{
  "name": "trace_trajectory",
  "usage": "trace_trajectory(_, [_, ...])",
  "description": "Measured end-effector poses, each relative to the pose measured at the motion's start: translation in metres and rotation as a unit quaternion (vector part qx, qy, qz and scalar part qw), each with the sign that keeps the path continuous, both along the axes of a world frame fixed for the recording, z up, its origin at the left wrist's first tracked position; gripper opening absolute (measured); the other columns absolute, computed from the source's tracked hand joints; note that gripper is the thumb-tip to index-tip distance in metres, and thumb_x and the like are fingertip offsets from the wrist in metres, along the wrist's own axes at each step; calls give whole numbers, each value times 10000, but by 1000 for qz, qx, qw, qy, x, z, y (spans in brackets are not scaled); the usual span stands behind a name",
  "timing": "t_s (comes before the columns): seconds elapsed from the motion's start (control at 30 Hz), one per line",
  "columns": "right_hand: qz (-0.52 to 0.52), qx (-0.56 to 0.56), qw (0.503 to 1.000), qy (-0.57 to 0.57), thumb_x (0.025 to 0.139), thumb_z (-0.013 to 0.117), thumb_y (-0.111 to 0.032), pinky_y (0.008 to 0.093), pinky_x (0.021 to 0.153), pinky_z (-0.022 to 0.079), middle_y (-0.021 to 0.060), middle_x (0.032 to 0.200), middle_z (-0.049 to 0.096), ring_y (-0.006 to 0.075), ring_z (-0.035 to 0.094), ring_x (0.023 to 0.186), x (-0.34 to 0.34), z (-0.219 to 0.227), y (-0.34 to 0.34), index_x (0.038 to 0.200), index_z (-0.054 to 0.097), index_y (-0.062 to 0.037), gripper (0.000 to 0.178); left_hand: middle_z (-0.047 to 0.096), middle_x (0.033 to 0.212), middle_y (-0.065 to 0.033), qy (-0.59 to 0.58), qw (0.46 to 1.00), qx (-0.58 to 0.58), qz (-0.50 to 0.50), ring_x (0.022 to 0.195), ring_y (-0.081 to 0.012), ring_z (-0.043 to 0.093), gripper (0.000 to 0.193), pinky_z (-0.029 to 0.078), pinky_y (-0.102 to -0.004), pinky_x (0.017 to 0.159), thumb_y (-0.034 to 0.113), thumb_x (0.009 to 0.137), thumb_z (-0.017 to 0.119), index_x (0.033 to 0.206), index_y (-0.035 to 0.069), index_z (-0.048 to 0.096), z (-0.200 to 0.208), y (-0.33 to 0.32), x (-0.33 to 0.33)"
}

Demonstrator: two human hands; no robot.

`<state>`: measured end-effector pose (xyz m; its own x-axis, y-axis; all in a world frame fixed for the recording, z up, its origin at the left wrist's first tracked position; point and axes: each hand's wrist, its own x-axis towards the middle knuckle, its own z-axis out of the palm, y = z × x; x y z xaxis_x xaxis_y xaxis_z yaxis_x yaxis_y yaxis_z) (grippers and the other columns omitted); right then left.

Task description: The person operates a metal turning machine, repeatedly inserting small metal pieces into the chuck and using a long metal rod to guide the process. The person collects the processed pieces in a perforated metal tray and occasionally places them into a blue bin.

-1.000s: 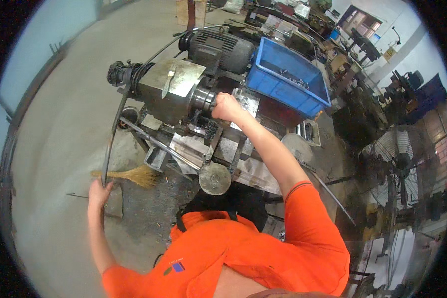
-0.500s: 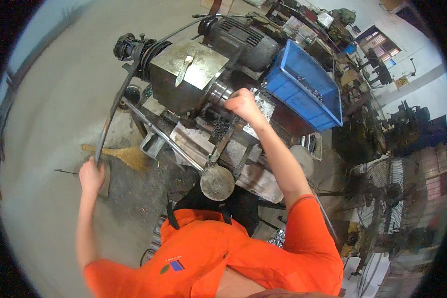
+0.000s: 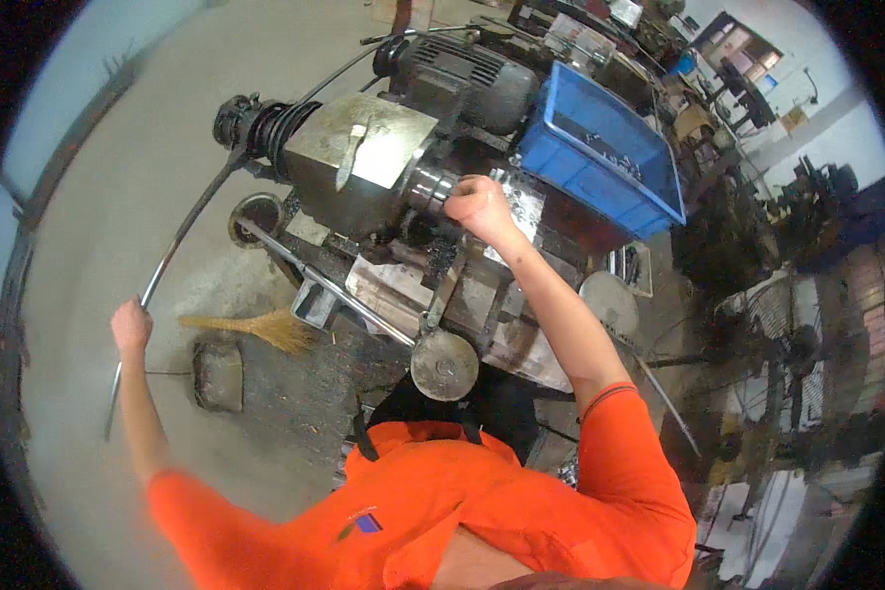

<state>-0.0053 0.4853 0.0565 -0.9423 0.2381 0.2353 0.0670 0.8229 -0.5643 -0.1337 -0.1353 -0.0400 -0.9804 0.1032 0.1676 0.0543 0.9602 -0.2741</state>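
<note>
My left hand (image 3: 131,324), out at far left, is closed around a long metal lever (image 3: 187,226). The lever runs up to the grooved rear end (image 3: 265,133) of a lathe headstock (image 3: 329,177); its free end pokes out past my fist. My right hand (image 3: 482,208) is closed at the mouth of the shiny round spindle nose (image 3: 429,189). Whatever its fingers pinch is hidden. A brush (image 3: 350,157) lies on top of the headstock. Below my right hand are the dark carriage and a round handwheel (image 3: 444,366) beside a steel bar (image 3: 334,285).
A blue plastic crate (image 3: 600,162) with small dark parts stands right of the spindle, near a ribbed motor (image 3: 467,79). On the floor at left lie a straw broom (image 3: 256,326) and a dustpan (image 3: 217,376). A fan (image 3: 787,344) and other machines stand at right.
My left hand has swung outward to the left with the lever, whose end now shows beyond the fist. My right hand stays at the spindle nose. The view has shifted slightly.
</note>
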Motion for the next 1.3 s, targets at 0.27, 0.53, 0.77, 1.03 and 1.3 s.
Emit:
trace_trajectory(0.27, [-53, -17, 987, 149, 559, 614, -98, 350, 829, 459, 209, 1171, 528, 352, 562, 1000, 161, 0, 58, 702, 606, -58, 149, 608, 775, -198, 78, 907, 412, -46, 735, -362, 583, 364, 464, -425, 676, 322, 764, 601, 974, 25, 596, -93, 164, 32])
trace_trajectory(0.53, [-334, -32, 942, -22, 563, 624, -104, 333, 825, 456, 185, 1023, 607, 312, 589, 951, 376, -46, 140, 746, 663, -28, 202, 611, 1022, -98, -256, 932, -112, -231, 956, -266, 593, 408, 478, -387, 755, 368, 726, 649, 1029, 118, 542, -182, 250, 15])
trace_trajectory(0.77, [-454, 158, 847, -228, 607, 642, -227, 387, 900, 416, 161, 1174, 540, 320, 523, 1063, 508, -104, 242, 1090, 580, -69, 512, 639, 961, -86, -234, 957, 59, -159, 884, -259, 614, 339, 473, -422, 747, 324, 722, 653, 1010, 152, 609, -114, 261, 25])
trace_trajectory(1.03, [-519, 173, 746, -380, 663, 599, -300, 429, 754, 475, 169, 893, 611, 360, 593, 852, 543, -125, 233, 911, 566, -70, 340, 607, 690, -145, -216, 730, 648, -30, 509, -199, 599, 504, 494, -272, 458, 390, 839, 569, 980, -94, 551, -38, 251, 34])
trace_trajectory(1.3, [-532, 32, 812, -237, 569, 568, -230, 463, 694, 465, 225, 742, 603, 405, 589, 758, 526, -133, 56, 831, 594, -17, 339, 583, 685, -171, -213, 664, 716, 16, 470, -258, 589, 391, 530, -346, 424, 328, 836, 535, 905, -56, 548, -45, 305, 36])
